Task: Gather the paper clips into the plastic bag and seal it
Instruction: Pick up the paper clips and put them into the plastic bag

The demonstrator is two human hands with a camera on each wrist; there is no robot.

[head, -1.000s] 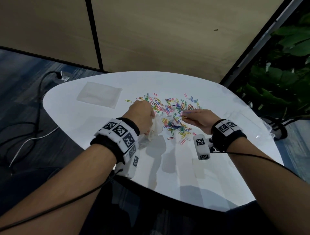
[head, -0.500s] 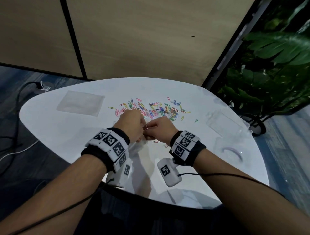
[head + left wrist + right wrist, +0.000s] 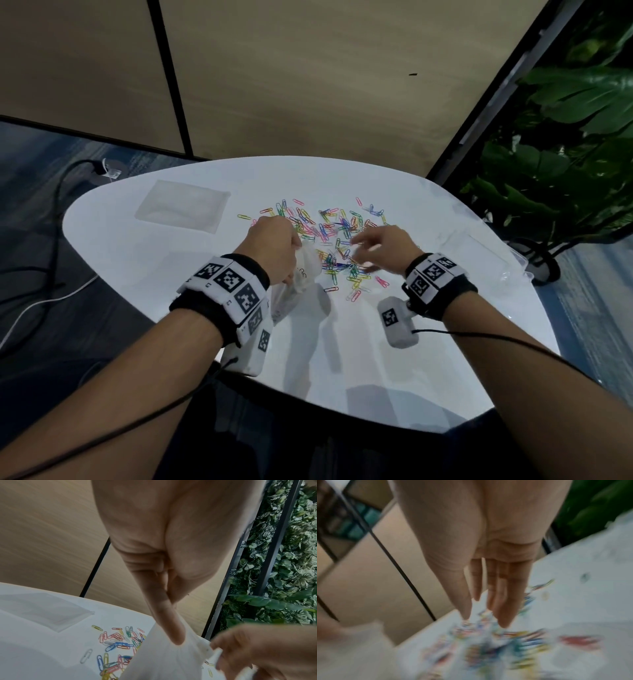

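A: Hands? Left hand (image 3: 274, 248) pinches the plastic bag (image 3: 301, 274) mouth; right hand (image 3: 380, 248) flat, fingers straight, empty.

B: Paper clips (image 3: 329, 236)?

A: Loose on the tabletop (image 3: 342, 359), 12 o'clock of both hands; right hand nearer, bag mouth at its 9 o'clock.

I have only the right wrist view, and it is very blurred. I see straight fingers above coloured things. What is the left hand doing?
Observer: The left hand pinches the plastic bag near its top edge, just left of the paper clips.
Operator: Is another bag on the table?
Observer: Yes, a flat stack of clear bags lies at the far left of the white table, apart from the clips.
Operator: And at the right side?
Observer: A clear plastic container sits near the right edge; what is in it I cannot tell.
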